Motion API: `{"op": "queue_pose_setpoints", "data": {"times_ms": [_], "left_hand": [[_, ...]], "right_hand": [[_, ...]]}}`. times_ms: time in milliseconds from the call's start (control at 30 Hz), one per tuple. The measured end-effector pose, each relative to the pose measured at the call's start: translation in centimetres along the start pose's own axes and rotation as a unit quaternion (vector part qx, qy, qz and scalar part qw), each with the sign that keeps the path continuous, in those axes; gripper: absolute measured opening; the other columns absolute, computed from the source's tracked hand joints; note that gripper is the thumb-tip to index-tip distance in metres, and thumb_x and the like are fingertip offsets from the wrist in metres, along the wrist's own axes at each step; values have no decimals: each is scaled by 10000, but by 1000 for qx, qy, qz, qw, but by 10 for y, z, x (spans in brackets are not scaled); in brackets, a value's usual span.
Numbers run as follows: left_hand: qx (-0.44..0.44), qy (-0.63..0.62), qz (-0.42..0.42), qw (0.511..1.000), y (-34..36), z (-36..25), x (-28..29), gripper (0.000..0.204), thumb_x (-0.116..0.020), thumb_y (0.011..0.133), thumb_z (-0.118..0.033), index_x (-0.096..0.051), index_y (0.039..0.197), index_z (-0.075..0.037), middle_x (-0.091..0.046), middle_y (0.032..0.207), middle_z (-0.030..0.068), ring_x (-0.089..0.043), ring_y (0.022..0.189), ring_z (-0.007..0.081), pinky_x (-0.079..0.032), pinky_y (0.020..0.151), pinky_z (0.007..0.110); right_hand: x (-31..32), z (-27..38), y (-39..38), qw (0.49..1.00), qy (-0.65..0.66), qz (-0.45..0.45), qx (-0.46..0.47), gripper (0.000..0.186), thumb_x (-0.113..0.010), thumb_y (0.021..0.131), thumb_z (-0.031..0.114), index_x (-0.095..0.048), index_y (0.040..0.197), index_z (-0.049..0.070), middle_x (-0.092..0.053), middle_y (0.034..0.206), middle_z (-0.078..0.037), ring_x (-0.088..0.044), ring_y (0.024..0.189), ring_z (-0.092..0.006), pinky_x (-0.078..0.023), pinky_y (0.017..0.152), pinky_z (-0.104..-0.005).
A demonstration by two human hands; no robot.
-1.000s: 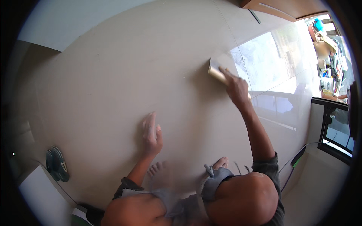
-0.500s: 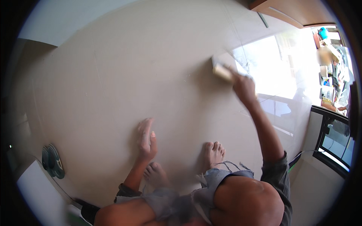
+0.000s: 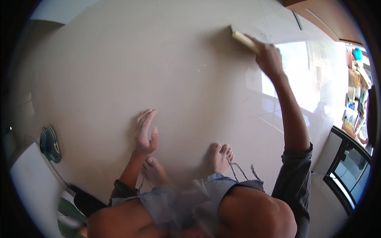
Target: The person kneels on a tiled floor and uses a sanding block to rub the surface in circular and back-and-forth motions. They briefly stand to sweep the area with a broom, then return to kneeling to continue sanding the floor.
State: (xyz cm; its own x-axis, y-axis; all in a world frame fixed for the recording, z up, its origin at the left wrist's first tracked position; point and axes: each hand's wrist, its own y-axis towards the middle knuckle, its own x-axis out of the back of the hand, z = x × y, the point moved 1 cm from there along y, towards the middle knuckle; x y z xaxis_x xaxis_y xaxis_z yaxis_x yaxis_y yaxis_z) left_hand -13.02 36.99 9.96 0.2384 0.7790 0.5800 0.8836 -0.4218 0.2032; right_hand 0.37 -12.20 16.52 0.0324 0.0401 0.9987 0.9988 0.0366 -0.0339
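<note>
My right hand (image 3: 270, 59) grips a flat tool with a long cream handle and a thin blade (image 3: 244, 39), held at the pale, glossy tiled floor (image 3: 170, 83) in the upper middle right. My left hand (image 3: 147, 131) is open, fingers stretched out, low over or against the floor left of centre; whether it touches, I cannot tell. My bare feet (image 3: 222, 156) are below my hands, between my squatting knees.
A wooden panel (image 3: 321, 16) and thin dark strip (image 3: 297, 20) are top right. Assorted clutter (image 3: 357, 91) and a dark-framed glass panel (image 3: 349, 166) lie right. Dark slippers (image 3: 49, 144) and a cable (image 3: 57, 172) are left, beside a white panel (image 3: 31, 182).
My right hand and the tool have moved up and slightly right, farther from me. My left hand has risen a little in the picture, fingers slightly more spread.
</note>
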Motion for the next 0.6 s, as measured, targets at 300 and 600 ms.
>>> {"op": "queue_pose_setpoints", "data": {"times_ms": [300,600], "left_hand": [[264,-298,148,905,61,-136,94,298,-575,1057,-52,-702,1290,82,-762,1247,210,-752,1132,343,-581,998,414],[181,-407,225,867,99,-195,123,441,-618,1062,-270,-684,1266,116,-774,1157,237,-774,1010,343,-595,944,427]], "right_hand": [[-16,160,-155,984,-36,15,174,792,-610,925,-12,-498,1652,280,-597,1577,-127,-723,1203,-424,-634,895,-544],[-22,195,-113,974,-45,15,223,662,-577,982,2,-560,1595,251,-722,1433,-112,-798,1033,-305,-644,801,-514]]}}
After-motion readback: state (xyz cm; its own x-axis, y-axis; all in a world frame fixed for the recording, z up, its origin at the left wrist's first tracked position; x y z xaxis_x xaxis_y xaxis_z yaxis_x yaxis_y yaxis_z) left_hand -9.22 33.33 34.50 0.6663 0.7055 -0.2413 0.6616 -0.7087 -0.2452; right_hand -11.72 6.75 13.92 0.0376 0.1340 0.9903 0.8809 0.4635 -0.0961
